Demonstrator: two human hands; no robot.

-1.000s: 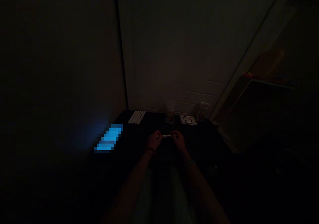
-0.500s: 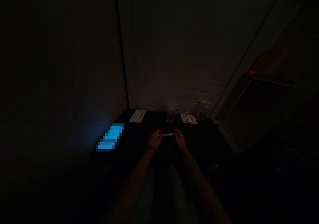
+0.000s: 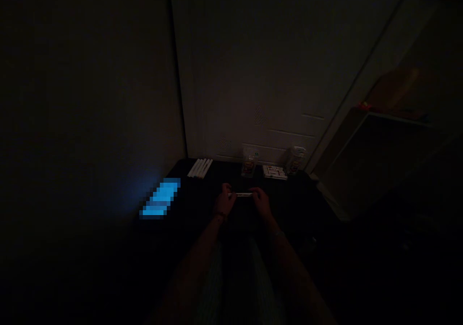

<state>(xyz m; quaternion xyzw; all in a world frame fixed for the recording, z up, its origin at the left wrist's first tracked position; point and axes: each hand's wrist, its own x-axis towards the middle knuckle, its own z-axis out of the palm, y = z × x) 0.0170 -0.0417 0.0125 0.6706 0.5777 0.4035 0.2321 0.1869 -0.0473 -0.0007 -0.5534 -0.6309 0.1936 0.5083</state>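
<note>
The picture is very dark. Between my hands, above the black table, a slim white marker (image 3: 244, 195) lies level from left to right. My left hand (image 3: 224, 203) is closed on its left end, with the index finger and thumb showing near the tip. My right hand (image 3: 261, 202) pinches the right end between thumb and fingers. Fine dark print shows faintly on the marker, too dim to read.
Several white markers (image 3: 200, 168) lie side by side at the back left. Two clear packages (image 3: 249, 164) (image 3: 296, 160) stand at the back, with a group of printed white markers (image 3: 275, 172) between them. A glowing, blurred screen (image 3: 160, 198) lies on the left of the table (image 3: 289, 204).
The fingers of my left hand have shifted at the marker's left end, the index finger now lifted a little. My right hand has hardly moved.
</note>
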